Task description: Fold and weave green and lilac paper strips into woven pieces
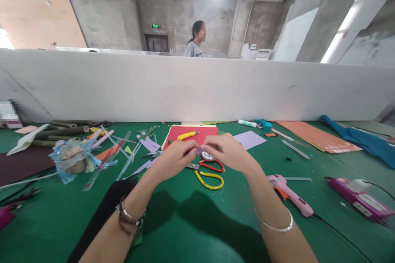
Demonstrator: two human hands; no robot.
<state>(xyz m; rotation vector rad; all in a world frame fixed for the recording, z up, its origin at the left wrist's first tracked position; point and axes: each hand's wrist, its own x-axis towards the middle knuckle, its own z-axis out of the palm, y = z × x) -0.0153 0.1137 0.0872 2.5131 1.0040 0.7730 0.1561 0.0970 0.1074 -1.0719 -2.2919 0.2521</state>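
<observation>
You're pinching a purple paper scrap [199, 150] between left hand [182, 153] and right hand [227, 150], beyond the handles of the scissors [198, 167], pink glue gun [292, 197] lying to the scissors' right

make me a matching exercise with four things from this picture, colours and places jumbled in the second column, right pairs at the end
Column 1
1. hot glue gun
2. utility knife
3. scissors
4. small purple paper piece

Column 2
a. held between the left hand and the right hand
b. part red, part yellow
c. pink and orange
d. lying on a red sheet

Right pairs: 1-c, 2-d, 3-b, 4-a
</observation>
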